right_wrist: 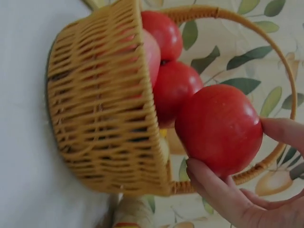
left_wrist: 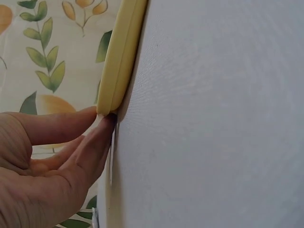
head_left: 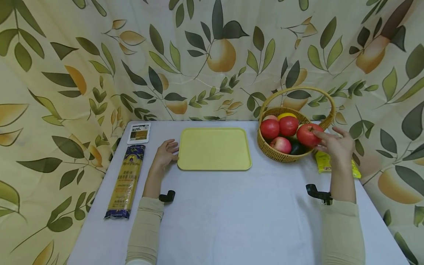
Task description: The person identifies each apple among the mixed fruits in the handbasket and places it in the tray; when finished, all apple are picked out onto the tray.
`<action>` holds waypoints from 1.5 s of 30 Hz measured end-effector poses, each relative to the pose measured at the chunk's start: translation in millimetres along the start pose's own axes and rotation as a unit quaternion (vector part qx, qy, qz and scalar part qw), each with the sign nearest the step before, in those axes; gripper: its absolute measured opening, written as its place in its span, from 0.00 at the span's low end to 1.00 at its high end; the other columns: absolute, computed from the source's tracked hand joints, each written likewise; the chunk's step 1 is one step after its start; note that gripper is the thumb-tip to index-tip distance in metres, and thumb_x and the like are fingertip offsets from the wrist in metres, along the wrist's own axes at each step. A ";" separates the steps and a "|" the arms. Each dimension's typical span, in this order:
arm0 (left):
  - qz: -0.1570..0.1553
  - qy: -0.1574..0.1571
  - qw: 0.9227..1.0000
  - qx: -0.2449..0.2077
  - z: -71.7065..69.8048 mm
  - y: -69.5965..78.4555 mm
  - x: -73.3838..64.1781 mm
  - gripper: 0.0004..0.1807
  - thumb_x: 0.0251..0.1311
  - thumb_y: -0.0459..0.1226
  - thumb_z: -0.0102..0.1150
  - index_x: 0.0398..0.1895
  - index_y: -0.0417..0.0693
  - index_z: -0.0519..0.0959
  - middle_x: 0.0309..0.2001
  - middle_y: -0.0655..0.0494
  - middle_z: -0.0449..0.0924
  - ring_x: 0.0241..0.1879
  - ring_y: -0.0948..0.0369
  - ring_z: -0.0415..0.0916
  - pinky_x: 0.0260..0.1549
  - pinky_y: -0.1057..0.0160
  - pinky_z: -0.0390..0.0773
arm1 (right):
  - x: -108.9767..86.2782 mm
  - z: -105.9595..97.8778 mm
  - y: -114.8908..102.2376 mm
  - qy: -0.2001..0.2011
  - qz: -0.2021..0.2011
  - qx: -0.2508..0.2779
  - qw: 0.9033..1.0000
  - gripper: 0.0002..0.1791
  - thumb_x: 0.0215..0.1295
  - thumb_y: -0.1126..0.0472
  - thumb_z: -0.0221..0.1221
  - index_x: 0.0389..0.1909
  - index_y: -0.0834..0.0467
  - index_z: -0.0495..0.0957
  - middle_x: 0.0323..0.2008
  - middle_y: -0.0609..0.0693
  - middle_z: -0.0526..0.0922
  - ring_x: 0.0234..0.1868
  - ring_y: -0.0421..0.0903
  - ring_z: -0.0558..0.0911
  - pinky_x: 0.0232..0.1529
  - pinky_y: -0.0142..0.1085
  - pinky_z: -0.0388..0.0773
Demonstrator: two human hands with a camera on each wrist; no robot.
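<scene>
A pale yellow tray (head_left: pixel 214 149) lies on the white-covered table. At its left edge is my left hand (head_left: pixel 165 152); in the left wrist view the thumb (left_wrist: pixel 61 126) and fingers pinch the tray's edge (left_wrist: pixel 118 61). My right hand (head_left: pixel 338 144) grips a red tomato (head_left: pixel 308 135) between thumb and fingers, at the right side of a wicker basket (head_left: pixel 281 157). The right wrist view has this tomato (right_wrist: pixel 219 129) just outside the basket's rim. Inside the basket sit more red tomatoes (head_left: pixel 289 126), a pinkish apple (head_left: pixel 281 145) and a dark green item (head_left: pixel 297 146).
A long spaghetti packet (head_left: pixel 126 182) lies on the left, with a small white-edged pack (head_left: pixel 139 133) behind it. Partly behind my right wrist is a yellow bag (head_left: pixel 323 162). The basket's tall handle (head_left: pixel 298 88) arches above its contents. A leaf-patterned curtain (head_left: pixel 205 84) hangs behind the table.
</scene>
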State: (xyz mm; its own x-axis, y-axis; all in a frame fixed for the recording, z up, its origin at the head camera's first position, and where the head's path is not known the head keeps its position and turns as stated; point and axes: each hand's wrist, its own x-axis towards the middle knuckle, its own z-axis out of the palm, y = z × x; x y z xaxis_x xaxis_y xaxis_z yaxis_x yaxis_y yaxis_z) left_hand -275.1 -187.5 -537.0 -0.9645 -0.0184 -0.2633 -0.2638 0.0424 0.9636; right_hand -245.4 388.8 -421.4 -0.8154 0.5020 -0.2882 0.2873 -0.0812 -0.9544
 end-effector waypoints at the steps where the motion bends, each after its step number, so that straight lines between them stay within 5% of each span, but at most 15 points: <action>1: -0.001 0.000 1.000 0.002 -0.5 0.2 0.6 0.52 0.50 0.07 0.55 0.80 0.39 0.57 0.75 0.39 0.66 0.72 0.44 0.69 0.63 0.52 0.77 | -1.9 1.9 -1.6 -0.008 -0.003 0.017 1.000 0.62 0.48 0.50 0.82 0.82 0.45 0.56 0.48 0.43 0.76 0.32 0.37 0.89 0.35 0.35 0.86; 12: -0.010 0.010 1.000 -0.023 0.4 1.7 1.4 0.52 0.50 0.07 0.53 0.81 0.39 0.55 0.75 0.40 0.66 0.71 0.44 0.69 0.65 0.50 0.76 | -21.1 35.1 -16.1 -0.114 -0.041 0.092 0.988 0.51 0.59 0.63 0.75 0.79 0.52 0.56 0.54 0.50 0.75 0.33 0.44 0.91 0.36 0.39 0.87; 19: -0.012 0.008 0.999 -0.032 0.1 -1.2 2.5 0.50 0.51 0.06 0.51 0.80 0.37 0.56 0.74 0.38 0.67 0.71 0.42 0.69 0.63 0.53 0.78 | -25.3 61.8 -18.8 -0.134 -0.056 0.089 0.985 0.51 0.59 0.61 0.76 0.79 0.54 0.57 0.54 0.49 0.77 0.35 0.43 0.90 0.37 0.39 0.87; 29: -0.006 0.022 1.000 -0.018 4.9 0.8 -1.6 0.48 0.51 0.07 0.47 0.79 0.36 0.58 0.72 0.37 0.70 0.69 0.43 0.71 0.38 0.70 0.81 | -32.9 92.6 -24.3 -0.173 -0.085 0.058 0.980 0.50 0.62 0.59 0.75 0.80 0.57 0.57 0.48 0.46 0.83 0.35 0.42 0.90 0.38 0.38 0.87; 45: -0.010 0.013 0.999 -0.030 3.7 3.7 -4.5 0.49 0.52 0.07 0.50 0.80 0.41 0.60 0.72 0.39 0.70 0.70 0.44 0.71 0.41 0.66 0.80 | -40.5 138.5 -25.0 -0.200 -0.068 0.026 0.977 0.47 0.62 0.57 0.74 0.77 0.56 0.60 0.48 0.47 0.84 0.35 0.41 0.90 0.41 0.37 0.87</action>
State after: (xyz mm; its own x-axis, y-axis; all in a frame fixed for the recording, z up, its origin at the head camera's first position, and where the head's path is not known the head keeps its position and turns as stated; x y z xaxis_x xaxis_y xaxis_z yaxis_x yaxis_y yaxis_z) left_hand -271.8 -183.5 -532.3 -0.9583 -0.0439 -0.2825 -0.2820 -0.0176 0.9593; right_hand -289.1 251.2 -396.7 -0.9785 0.1353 -0.1558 0.1452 -0.0851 -0.9857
